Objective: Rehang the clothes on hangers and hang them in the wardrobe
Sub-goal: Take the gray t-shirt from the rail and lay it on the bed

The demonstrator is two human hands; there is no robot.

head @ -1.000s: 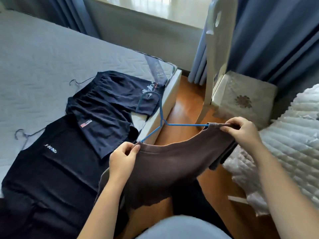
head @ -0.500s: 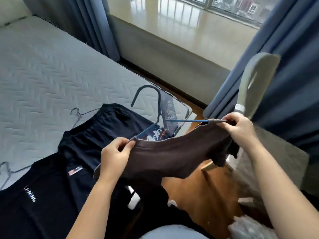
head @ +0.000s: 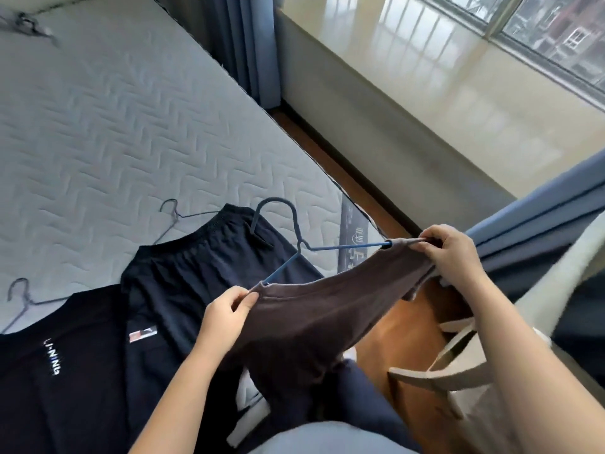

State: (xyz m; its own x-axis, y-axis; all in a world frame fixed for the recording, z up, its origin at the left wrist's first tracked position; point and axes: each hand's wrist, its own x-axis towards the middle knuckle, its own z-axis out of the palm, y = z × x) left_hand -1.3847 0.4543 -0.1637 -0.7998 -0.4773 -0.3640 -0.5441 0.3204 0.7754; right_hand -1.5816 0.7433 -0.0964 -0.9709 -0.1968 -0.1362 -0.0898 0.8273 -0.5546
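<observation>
1. Your left hand (head: pixel 226 317) pinches one shoulder of the brown shirt (head: pixel 314 319), fingers clamped on the cloth at its near end.
2. Your right hand (head: pixel 453 253) grips the other shoulder, fingers closed on the fabric where the hanger's arm goes in.
3. The shirt hangs stretched between both hands, above the floor (head: pixel 402 326) just off the bed's edge, its body drooping toward your legs.
4. The blue hanger (head: pixel 296 231) sits inside the neckline; its arms disappear under the cloth at each hand and its hook rises beyond the collar.
5. On the bed (head: pixel 108 126) to your left lie a black shirt (head: pixel 59 381) with white lettering and, partly over it, dark shorts (head: pixel 196 276).
6. Two thin wire hangers (head: pixel 23 298) rest on the mattress beside those clothes.
7. Farther off stand a blue curtain (head: pixel 252 44) and the window (head: pixel 550 31).
</observation>
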